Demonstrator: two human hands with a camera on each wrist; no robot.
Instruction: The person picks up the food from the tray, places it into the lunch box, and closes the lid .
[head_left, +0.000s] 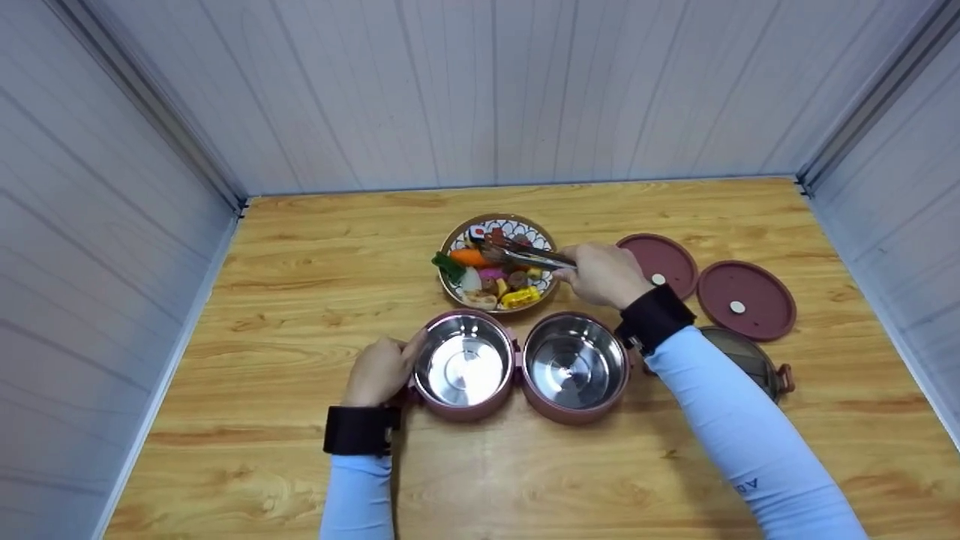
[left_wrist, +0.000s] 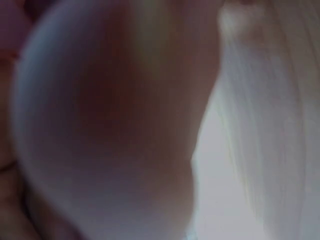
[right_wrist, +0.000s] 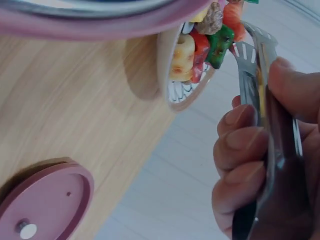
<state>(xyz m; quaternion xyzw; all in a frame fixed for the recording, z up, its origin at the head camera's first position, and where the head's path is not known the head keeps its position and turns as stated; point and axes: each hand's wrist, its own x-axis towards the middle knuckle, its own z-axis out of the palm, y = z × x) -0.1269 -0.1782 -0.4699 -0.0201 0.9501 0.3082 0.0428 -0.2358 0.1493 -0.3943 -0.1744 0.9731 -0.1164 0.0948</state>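
Metal food tongs (right_wrist: 287,175) are gripped in my right hand (head_left: 606,274), fingers curled round the handles. Their slotted tips reach over a patterned plate (head_left: 544,234) heaped with small food pieces, among them a carrot (head_left: 470,258) and a yellow piece (head_left: 520,298). Whether the tips pinch a piece is unclear. My left hand (head_left: 379,371) is at the left side of a pink steel-lined pot (head_left: 465,365), thumb by its rim; its other fingers are hidden, and the left wrist view is a blur. Touching that pot on the right stands a second pot (head_left: 576,369). Both pots have bare insides.
Two round maroon lids (head_left: 658,262), (head_left: 746,300) lie on the right of the wooden table (head_left: 300,300). Below them a dark translucent lid (head_left: 739,360) with pink clips is partly under my right forearm. White panel walls (head_left: 465,97) enclose the back and sides.
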